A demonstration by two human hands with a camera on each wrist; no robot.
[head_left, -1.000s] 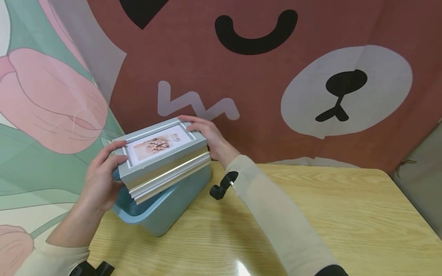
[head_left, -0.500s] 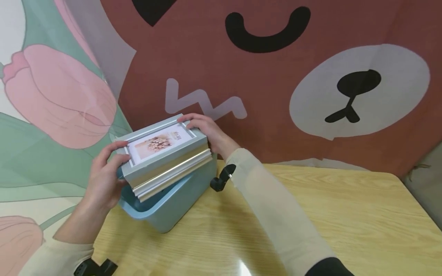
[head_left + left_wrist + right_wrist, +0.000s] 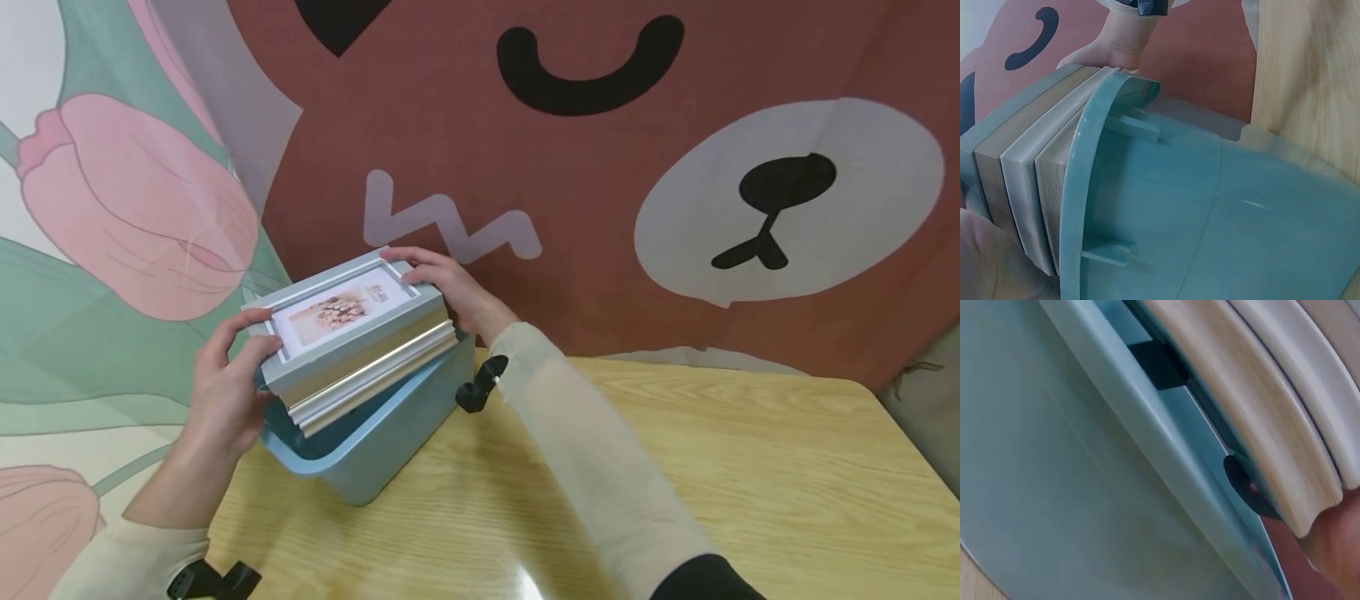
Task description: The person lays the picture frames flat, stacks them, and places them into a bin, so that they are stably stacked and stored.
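A stack of several picture frames is held between both hands over the blue plastic bin (image 3: 401, 442). On top is a pale blue-grey frame (image 3: 352, 335) with a flower print; below it come a tan frame (image 3: 1000, 153), a silver one (image 3: 1029, 175) and a wood-toned one (image 3: 1241, 394). My left hand (image 3: 225, 392) grips the near-left end, thumb and fingertip on the top frame's edge. At the far-right end my right hand (image 3: 457, 292) grips the stack, fingertips over the top frame. Dark tabs (image 3: 1250, 487) show beneath the lowest frame. Its underside is largely hidden.
The bin stands at the left of a wood-grain table (image 3: 697, 467), close to the wall cloths. A brown cloth with a bear face (image 3: 570, 183) hangs behind, and a flower-patterned one (image 3: 142, 217) hangs at left. Black wrist cameras (image 3: 480, 387) stick out from the sleeves.
The head view has turned slightly left, so the bin and backdrop appear further right. Both hands keep their grip, and the stack stays over the bin with little movement.
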